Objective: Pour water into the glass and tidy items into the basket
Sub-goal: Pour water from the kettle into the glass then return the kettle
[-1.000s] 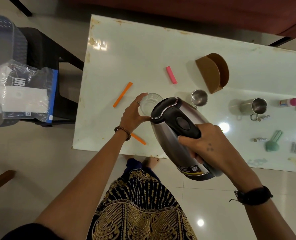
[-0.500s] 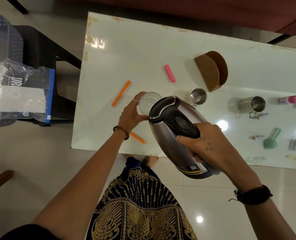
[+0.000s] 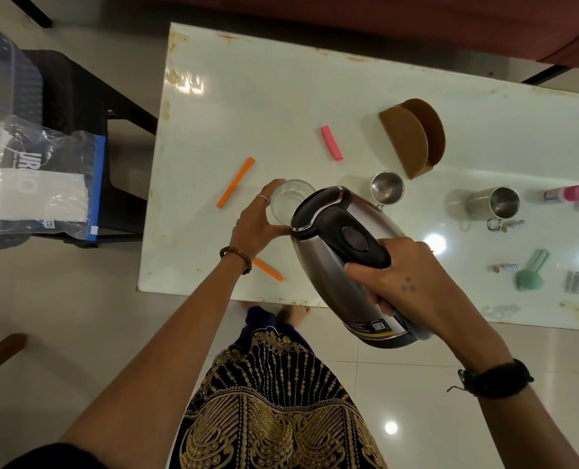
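Note:
A clear glass (image 3: 289, 201) stands near the front of the white table (image 3: 281, 96). My left hand (image 3: 256, 225) wraps around its left side and holds it. My right hand (image 3: 406, 282) grips the black handle of a steel electric kettle (image 3: 335, 265), which is tilted with its spout over the glass rim. A dark basket (image 3: 0, 62) sits at the far left on a black chair, partly covered by a plastic bag (image 3: 41, 177).
Two orange sticks (image 3: 235, 182) (image 3: 267, 269) and a pink clip (image 3: 331, 143) lie near the glass. To the right are a brown holder (image 3: 413, 137), two steel cups (image 3: 387, 191) (image 3: 497, 204), a pink-capped bottle (image 3: 567, 194), a green tool (image 3: 531, 272) and small batteries.
The camera view has shifted slightly. Both hands stay as they were, with the kettle still tilted over the glass.

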`<state>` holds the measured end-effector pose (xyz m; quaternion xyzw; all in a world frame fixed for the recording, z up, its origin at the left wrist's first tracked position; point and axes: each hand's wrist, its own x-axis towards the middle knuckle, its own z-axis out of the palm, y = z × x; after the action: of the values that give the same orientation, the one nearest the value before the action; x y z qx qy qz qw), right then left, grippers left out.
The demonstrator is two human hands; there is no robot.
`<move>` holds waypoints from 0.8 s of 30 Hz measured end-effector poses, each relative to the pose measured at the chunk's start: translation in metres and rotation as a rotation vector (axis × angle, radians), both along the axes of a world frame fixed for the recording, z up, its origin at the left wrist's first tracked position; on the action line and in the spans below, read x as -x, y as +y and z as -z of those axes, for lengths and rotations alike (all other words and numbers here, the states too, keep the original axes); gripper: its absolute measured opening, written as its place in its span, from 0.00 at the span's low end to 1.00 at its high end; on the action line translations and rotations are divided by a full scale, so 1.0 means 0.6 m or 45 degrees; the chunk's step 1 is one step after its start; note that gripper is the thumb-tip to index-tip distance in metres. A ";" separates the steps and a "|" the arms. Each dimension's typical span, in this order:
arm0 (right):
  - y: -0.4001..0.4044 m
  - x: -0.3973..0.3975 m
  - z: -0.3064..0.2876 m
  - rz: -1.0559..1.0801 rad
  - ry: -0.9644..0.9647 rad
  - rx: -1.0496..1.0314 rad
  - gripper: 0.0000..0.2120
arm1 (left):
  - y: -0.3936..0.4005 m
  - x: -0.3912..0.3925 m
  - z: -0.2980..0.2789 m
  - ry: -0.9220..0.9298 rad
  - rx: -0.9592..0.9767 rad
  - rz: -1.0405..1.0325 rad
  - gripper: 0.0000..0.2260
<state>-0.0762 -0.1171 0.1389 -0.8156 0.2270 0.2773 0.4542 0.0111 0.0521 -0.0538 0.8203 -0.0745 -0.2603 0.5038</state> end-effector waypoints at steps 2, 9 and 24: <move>-0.001 0.000 0.000 -0.004 0.004 0.008 0.11 | 0.000 0.000 -0.002 0.004 -0.001 -0.002 0.37; -0.002 -0.002 -0.005 -0.005 0.022 0.009 0.11 | 0.001 0.002 -0.002 0.040 0.029 -0.023 0.38; 0.003 -0.002 -0.005 -0.003 0.035 0.024 0.11 | 0.002 0.001 0.005 0.032 -0.043 -0.004 0.37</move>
<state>-0.0749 -0.1152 0.1422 -0.8163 0.2349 0.2869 0.4430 0.0106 0.0536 -0.0568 0.8255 -0.0625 -0.2708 0.4912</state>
